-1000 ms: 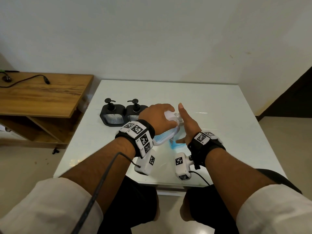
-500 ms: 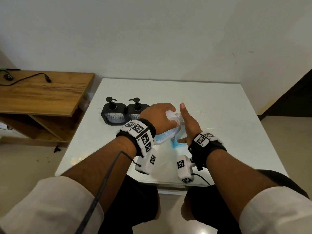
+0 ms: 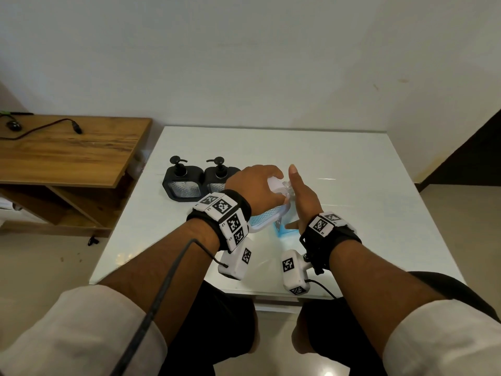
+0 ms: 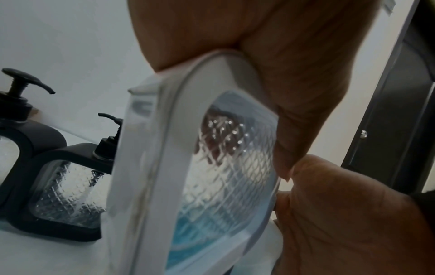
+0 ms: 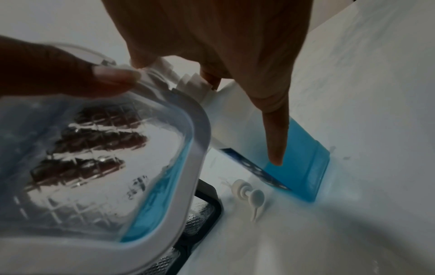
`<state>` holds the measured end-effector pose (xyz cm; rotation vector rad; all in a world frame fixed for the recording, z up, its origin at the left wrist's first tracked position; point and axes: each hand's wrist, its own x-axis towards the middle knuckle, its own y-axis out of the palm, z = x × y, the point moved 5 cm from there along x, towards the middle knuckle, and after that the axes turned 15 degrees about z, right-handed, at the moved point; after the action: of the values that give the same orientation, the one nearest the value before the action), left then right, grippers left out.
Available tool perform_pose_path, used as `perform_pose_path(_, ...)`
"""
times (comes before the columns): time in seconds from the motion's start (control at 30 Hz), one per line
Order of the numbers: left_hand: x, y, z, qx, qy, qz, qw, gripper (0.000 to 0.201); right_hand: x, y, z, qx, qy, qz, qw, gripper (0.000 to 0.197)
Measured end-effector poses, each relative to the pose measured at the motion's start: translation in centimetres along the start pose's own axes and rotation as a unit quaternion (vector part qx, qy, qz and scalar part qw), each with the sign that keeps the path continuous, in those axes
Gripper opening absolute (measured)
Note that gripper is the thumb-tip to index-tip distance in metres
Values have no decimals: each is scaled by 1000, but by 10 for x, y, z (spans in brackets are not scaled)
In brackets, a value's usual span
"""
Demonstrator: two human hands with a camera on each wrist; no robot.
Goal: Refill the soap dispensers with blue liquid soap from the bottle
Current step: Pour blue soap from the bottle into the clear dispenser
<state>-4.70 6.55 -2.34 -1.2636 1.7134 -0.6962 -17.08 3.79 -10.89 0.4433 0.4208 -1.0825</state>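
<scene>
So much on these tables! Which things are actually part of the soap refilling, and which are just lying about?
Part of the job:
- white soap dispenser, held tilted by the left hand
- blue soap bottle, held by the right hand
- white pump, lying on the table
- two black dispensers

Lying about:
- black cable on the wooden side table

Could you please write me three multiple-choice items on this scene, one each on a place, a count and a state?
1. Where do the black dispensers stand?
A. on the wooden shelf
B. on the white table, left of the hands
C. on the floor

2. How many black dispensers are there?
A. one
B. two
C. four

3. The white dispenser in the left hand is
A. full to the top
B. empty
C. holding a little blue soap

Key: 1 B, both stand on the table; 2 B, two pumps show; 3 C, blue pools only along its low edge.
</scene>
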Motion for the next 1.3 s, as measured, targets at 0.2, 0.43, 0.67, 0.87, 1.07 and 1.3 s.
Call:
perform_pose_path(0.2,0,-1,2,-6,-1,4,1000,46,-2,-1,2,11,-11,-34,999,85)
perform_pose_path(0.43,0,2,4,-11,-3,6,1000,46,4,-2,0,-10,-19,-16,1000,98)
perform_pose_path(0.67,2,2,6,-24,0,12,1000,46,1,-1,3,-16,-31,-40,999,83)
perform_pose_path(0.87,3,2,6,-35,4,13,999,47,2,-4,2,-28,-31,-43,998,78)
perform_pose_path(1.07,6,2,10,-55,6,16,998,46,3,-4,2,-43,-46,-42,997,77)
perform_pose_path(1.3,6,3,10,-60,7,12,998,46,1,-6,2,-19,-17,-52,998,55)
